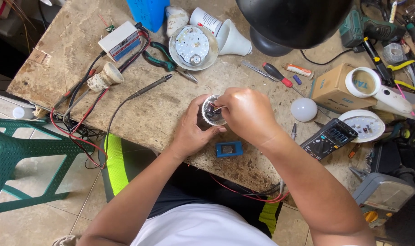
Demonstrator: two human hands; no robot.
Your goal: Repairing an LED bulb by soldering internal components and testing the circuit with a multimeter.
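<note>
Worn, stained table point(171, 109) stands over a tiled floor, with a green plastic chair point(16, 155) at the left side. At the near centre of the table, the left hand point(191, 130) is closed around the outside of a round open bulb housing point(212, 111), holding it just above the surface. The right hand point(246, 111) lies over the housing's right rim, fingertips pinched together on thin wires inside it.

Just beside the hands, towards the near edge, lies a small blue box point(229, 149). A soldering iron point(148, 87) lies to the upper left, its black cord trailing off the edge. Farther back sit green-handled pliers point(164, 59), a round LED board in its dish point(193, 47) and a white bulb body point(221, 32) lying on its side. A white tester box point(121, 42) and a lamp socket point(105, 77) sit at the far left.

Right of the hands are a red-handled screwdriver point(278, 75), a white globe cover point(303, 110) and a black multimeter point(328, 138). A black lamp shade point(294, 20) overhangs the far edge.
</note>
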